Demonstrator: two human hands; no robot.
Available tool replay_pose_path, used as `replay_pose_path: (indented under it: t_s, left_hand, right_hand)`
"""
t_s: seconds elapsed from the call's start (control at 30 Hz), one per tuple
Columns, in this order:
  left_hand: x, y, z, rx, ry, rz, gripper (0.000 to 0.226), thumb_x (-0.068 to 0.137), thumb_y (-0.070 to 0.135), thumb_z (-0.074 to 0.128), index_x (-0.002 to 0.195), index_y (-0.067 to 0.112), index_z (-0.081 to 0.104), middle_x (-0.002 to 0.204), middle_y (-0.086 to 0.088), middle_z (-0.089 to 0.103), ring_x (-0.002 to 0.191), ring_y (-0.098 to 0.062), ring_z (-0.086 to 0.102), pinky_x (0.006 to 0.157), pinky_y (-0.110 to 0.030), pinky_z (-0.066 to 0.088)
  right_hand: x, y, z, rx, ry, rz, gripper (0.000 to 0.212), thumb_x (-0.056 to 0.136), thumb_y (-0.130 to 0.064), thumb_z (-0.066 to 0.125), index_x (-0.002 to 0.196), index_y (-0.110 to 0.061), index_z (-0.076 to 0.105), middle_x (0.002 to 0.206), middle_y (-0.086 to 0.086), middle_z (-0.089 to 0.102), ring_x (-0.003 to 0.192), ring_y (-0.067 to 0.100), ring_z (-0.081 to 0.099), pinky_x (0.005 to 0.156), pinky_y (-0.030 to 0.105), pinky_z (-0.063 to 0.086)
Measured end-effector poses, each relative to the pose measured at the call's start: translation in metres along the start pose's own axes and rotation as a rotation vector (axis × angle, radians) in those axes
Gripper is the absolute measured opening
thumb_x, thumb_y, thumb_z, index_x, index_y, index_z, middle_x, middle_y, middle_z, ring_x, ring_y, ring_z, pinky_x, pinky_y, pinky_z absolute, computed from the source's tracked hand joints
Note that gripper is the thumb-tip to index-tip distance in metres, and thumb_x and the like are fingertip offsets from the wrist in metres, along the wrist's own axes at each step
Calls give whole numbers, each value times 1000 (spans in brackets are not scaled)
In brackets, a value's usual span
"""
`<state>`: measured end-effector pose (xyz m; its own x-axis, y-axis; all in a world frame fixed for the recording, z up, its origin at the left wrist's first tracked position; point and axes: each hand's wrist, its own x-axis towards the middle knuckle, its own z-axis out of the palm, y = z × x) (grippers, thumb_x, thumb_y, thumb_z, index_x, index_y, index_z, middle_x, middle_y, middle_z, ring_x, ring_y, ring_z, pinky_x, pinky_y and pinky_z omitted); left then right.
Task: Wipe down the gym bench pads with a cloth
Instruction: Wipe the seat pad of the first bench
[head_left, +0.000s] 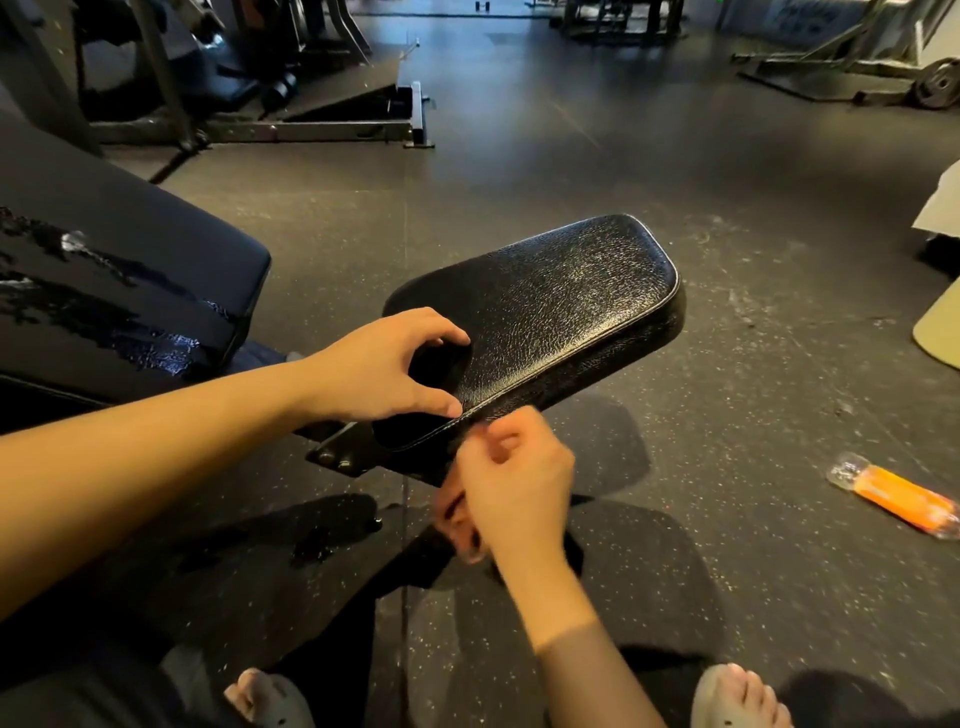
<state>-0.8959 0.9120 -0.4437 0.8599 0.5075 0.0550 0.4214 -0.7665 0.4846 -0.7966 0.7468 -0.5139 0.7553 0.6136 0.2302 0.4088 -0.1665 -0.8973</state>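
Slippered feet (737, 696) nearest; left hand (384, 364) curls round a dark cloth (436, 364) at the near end of the seat pad (561, 291); right hand (514, 478), blurred, curls below its edge, grip unclear. Cloth looks limp, light: bunch it.

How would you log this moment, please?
left hand: fingertips on seat pad | right hand: at pad edge, blurred | bottle: on floor

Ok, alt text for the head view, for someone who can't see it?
A person's left hand rests arched on the near end of a black seat pad, while the blurred right hand curls at the pad's near edge. A larger back pad at left shows wet streaks, and an orange bottle lies on the floor.
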Motion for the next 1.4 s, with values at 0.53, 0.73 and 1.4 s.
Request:
replay_pose_path:
  t_s: [0.53,0.73,1.4]
  left_hand:
    - [2,2,-1,29,1,14,71,77,45,86,140,28,57,136,14,55,125,-6,53,105,-29,44]
    - [1,4,-1,50,-2,17,71,80,44,84,142,28,55,139,13,53,128,-7,51,103,-25,41]
    - [0,8,-8,0,-53,-41,66,80,35,86,140,29,57,138,14,55,127,-4,51,102,-26,39]
  right_hand:
    - [63,11,-68,331,403,187,20,78,-18,78,81,-25,60,71,3,70,61,18,70,59,38,58]
    - [100,-3,-106,428,632,-21,30,77,-4,69,104,-14,65,91,-2,66,79,10,67,76,41,59]
    - [22,2,-33,462,200,-27,27,83,8,69,91,-15,60,71,13,64,61,22,62,58,26,52]
